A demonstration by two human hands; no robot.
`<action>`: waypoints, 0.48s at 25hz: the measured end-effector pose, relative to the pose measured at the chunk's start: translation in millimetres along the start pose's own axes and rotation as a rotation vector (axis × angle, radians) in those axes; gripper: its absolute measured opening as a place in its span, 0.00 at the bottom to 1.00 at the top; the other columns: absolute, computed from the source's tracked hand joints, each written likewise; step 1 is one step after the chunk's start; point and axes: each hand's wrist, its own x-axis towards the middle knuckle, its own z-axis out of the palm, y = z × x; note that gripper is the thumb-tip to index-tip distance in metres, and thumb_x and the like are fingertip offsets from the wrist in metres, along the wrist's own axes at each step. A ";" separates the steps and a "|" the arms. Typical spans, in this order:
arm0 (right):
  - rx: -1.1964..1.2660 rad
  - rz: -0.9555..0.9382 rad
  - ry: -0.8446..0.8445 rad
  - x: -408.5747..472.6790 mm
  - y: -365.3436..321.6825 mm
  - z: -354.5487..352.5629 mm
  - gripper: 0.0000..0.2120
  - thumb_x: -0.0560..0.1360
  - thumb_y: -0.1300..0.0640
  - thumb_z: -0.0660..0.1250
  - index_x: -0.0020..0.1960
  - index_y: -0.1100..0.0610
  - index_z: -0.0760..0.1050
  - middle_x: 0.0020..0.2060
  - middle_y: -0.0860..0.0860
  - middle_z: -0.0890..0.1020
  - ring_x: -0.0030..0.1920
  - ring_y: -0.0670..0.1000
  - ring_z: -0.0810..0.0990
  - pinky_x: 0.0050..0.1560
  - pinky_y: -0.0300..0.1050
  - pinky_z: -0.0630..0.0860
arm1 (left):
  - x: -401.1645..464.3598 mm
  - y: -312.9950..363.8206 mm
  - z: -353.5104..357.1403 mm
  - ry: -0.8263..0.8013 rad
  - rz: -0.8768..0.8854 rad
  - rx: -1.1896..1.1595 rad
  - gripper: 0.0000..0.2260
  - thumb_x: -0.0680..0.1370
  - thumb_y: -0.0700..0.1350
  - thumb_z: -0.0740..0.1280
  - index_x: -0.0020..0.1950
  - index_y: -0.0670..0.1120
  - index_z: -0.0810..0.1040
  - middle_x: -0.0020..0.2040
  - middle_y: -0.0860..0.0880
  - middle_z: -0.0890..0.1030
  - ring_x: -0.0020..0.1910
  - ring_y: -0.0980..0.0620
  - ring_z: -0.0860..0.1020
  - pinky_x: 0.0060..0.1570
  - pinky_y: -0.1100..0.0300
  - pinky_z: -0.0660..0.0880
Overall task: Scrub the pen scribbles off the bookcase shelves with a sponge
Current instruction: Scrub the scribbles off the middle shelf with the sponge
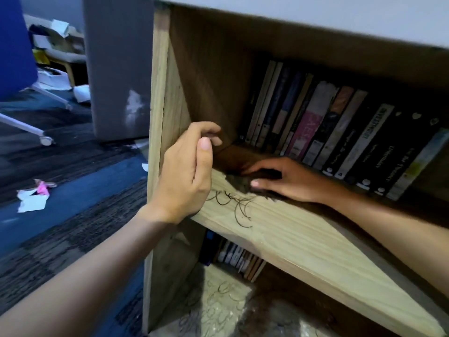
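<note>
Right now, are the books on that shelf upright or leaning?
Leaning: the books tilt, tops slanting right, bases resting on the shelf.

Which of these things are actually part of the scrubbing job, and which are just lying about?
Part of the job:
sponge under the right hand
pen scribbles
shelf
left hand

Just lying about:
books
paper scraps on the carpet
chair
</note>
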 end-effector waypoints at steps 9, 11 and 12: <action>-0.174 0.153 0.145 25.0 -46.1 29.9 0.12 0.79 0.50 0.63 0.59 0.51 0.79 0.53 0.48 0.82 0.52 0.48 0.79 0.56 0.41 0.73 | 3.5 4.3 -0.4 -0.125 -0.060 0.118 0.14 0.83 0.45 0.52 0.61 0.41 0.73 0.46 0.48 0.79 0.47 0.53 0.77 0.49 0.58 0.73; -0.201 -0.057 0.116 -11.0 -70.6 38.3 0.13 0.78 0.49 0.64 0.60 0.50 0.79 0.54 0.46 0.81 0.53 0.45 0.78 0.57 0.39 0.70 | 9.6 11.5 -8.9 -0.423 -0.068 0.216 0.14 0.83 0.46 0.55 0.67 0.44 0.67 0.49 0.47 0.78 0.48 0.51 0.77 0.50 0.55 0.74; -0.229 -0.112 0.087 -25.7 -70.3 33.7 0.13 0.78 0.48 0.65 0.60 0.49 0.79 0.54 0.46 0.81 0.54 0.45 0.78 0.57 0.39 0.70 | 15.6 15.2 -16.0 -0.572 -0.022 0.322 0.15 0.83 0.47 0.55 0.69 0.45 0.65 0.50 0.46 0.78 0.47 0.50 0.77 0.49 0.54 0.75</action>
